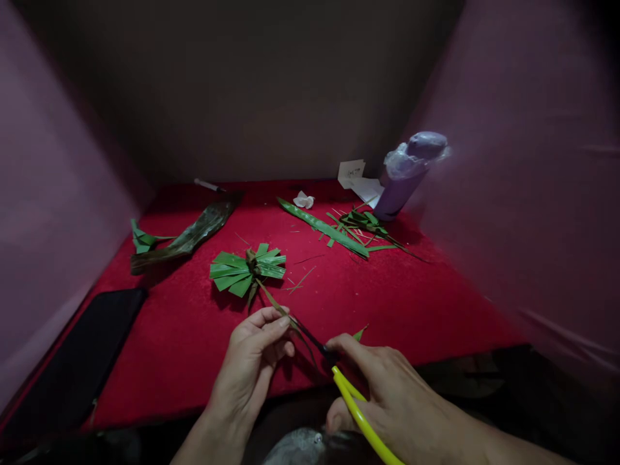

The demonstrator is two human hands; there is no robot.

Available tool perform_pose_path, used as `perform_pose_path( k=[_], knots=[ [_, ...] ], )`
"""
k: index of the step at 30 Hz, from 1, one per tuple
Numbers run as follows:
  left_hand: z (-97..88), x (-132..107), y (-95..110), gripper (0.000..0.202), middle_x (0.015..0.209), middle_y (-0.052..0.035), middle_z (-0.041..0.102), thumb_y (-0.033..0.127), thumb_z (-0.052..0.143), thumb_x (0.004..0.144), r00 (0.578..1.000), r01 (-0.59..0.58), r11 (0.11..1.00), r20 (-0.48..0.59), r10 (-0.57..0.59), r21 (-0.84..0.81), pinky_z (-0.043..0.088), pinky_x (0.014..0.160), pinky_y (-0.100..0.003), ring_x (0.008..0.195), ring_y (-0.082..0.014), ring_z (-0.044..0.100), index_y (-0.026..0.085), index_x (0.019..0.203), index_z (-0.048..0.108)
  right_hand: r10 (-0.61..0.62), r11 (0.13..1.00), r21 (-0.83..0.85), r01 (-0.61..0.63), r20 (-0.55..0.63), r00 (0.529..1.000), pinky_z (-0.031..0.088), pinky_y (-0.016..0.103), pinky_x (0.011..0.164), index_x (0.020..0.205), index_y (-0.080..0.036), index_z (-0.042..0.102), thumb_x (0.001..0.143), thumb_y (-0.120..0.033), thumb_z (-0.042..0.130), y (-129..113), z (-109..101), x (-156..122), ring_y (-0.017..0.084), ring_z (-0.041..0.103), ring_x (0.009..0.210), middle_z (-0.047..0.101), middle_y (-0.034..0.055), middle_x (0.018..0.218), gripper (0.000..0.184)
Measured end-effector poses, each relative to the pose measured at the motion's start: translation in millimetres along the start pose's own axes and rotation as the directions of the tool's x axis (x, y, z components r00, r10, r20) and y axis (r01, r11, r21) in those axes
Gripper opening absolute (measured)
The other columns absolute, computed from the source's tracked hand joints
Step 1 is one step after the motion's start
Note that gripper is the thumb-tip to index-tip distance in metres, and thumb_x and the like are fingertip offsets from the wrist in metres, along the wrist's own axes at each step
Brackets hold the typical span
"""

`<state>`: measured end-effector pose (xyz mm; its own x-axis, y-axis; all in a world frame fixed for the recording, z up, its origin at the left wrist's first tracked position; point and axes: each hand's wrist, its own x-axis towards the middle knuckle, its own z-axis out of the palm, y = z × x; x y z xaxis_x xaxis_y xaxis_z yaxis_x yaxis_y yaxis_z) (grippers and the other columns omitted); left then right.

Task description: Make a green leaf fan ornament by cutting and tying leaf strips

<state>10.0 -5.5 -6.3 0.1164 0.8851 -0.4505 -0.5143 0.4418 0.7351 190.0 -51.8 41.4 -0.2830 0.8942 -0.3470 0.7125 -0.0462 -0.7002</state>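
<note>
My left hand pinches the thin stem of a green leaf flower, whose folded petals fan out on the red cloth. My right hand is closed around yellow-handled scissors. The dark blades point up-left and meet the stem right beside my left fingertips. A small green leaf tip shows just above my right index finger.
A long green leaf strip and a heap of leaf scraps lie at the back right, near a purple bottle and white paper. A dark dried leaf lies at back left, a black flat object at front left.
</note>
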Motion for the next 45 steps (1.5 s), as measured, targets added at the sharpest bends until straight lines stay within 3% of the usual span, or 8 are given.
perform_pose_path(
  k=[10,16,24,35,45],
  knots=[
    [3.8,-1.2,2.6,0.025,0.071,-0.0022,0.063,0.008,0.075,0.056,0.998,-0.007,1.000,-0.070,0.006,-0.013,0.051,0.046,-0.021,0.057,-0.0107,0.058,0.010,0.078,0.063,0.057,0.996,-0.071,-0.058,-0.004,0.998,0.041,0.028,0.071,0.108,-0.027,0.057,0.061,-0.043,0.077,-7.4,-4.2,-1.0,0.022,0.061,0.082,0.067,0.0009,0.086,0.053],
    [5.8,-1.9,4.8,0.026,0.068,-0.0034,0.064,0.007,0.074,0.056,1.000,-0.005,1.000,-0.024,0.005,-0.010,0.050,0.045,-0.020,0.057,-0.0113,0.059,0.009,0.079,0.063,0.016,0.993,-0.119,-0.022,-0.058,0.998,0.040,0.031,0.073,0.111,-0.026,0.056,0.061,-0.046,0.076,-4.1,1.6,-0.5,0.022,0.060,0.082,0.066,0.0014,0.086,0.057],
    [5.2,-4.1,2.5,0.027,0.068,-0.0026,0.065,0.006,0.073,0.057,0.998,-0.008,1.000,-0.063,0.007,-0.025,0.053,0.049,-0.022,0.057,-0.0122,0.061,0.011,0.079,0.060,-0.025,0.986,-0.168,0.016,-0.052,0.998,0.037,0.028,0.066,0.106,-0.025,0.056,0.062,-0.052,0.073,-5.3,0.1,-0.7,0.020,0.059,0.073,0.064,-0.0008,0.076,0.054],
    [6.9,-4.2,-2.0,0.018,0.069,-0.0023,0.066,0.001,0.068,0.062,0.993,-0.011,0.995,-0.119,-0.002,-0.103,0.055,0.058,-0.021,0.061,-0.0103,0.063,0.011,0.075,0.060,-0.115,0.971,-0.223,0.082,-0.141,0.983,0.037,0.027,0.062,0.117,-0.027,0.050,0.067,-0.054,0.069,6.2,15.0,0.9,0.019,0.060,0.070,0.066,-0.0006,0.080,0.059],
    [8.1,-5.8,-0.3,0.018,0.070,-0.0021,0.066,0.005,0.072,0.059,0.996,-0.007,0.995,-0.094,-0.003,-0.102,0.055,0.060,-0.022,0.062,-0.0118,0.063,0.012,0.072,0.061,-0.159,0.965,-0.234,0.121,-0.152,0.975,0.043,0.026,0.064,0.121,-0.026,0.050,0.070,-0.033,0.072,11.6,13.8,1.9,0.018,0.061,0.070,0.066,0.0009,0.081,0.055]
  ],
)
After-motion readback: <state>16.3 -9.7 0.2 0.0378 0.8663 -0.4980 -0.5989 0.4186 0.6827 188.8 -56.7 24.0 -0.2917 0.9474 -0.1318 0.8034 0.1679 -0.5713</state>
